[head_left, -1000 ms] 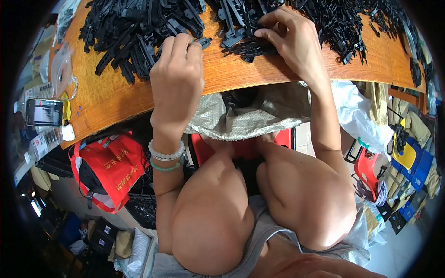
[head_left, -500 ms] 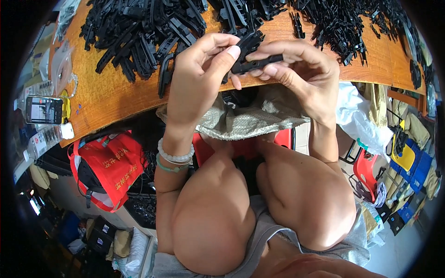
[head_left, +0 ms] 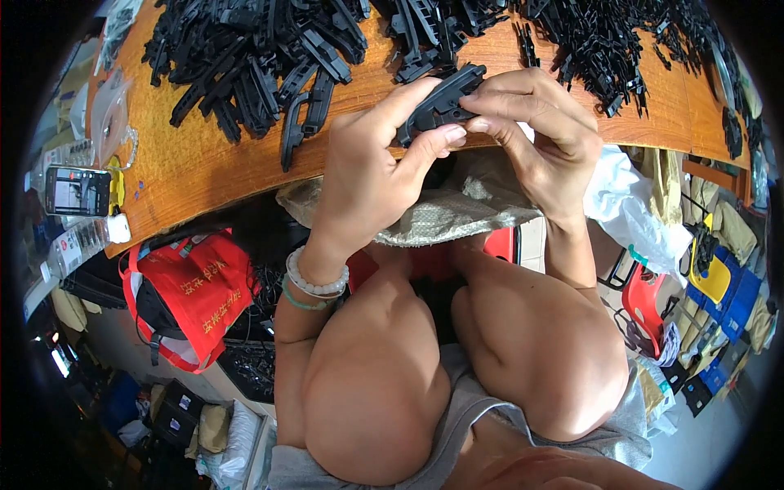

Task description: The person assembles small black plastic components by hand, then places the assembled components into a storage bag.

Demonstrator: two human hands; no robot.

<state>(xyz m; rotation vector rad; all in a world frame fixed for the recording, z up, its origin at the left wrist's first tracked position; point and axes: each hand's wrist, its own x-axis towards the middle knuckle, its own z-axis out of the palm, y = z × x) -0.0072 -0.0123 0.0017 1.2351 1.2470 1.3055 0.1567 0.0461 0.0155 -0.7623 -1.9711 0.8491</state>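
A black moulded plastic part [head_left: 441, 103] is held up between my two hands, just above the near table edge. My left hand [head_left: 380, 155] grips its left end, thumb along the underside. Bent fingers of my right hand [head_left: 543, 126] pinch its right end. Whether a smaller piece sits inside the right fingers is hidden. Beyond my hands lies a pile of long black plastic parts [head_left: 261, 65], with one curved part [head_left: 296, 126] at its near edge. Smaller black clip-like pieces [head_left: 600, 49] are heaped to the right.
Below the wooden table's edge [head_left: 196, 192] a woven sack [head_left: 441, 219] hangs open over my lap. At the left edge lie a phone [head_left: 77, 192] and a plastic bottle [head_left: 77, 247]. A red bag [head_left: 196, 286] stands lower left, a white plastic bag [head_left: 633, 204] right.
The two black pieces, held apart at an angle before, now appear as one part tilted between my hands. My left hand has shifted right, with its thumb lower.
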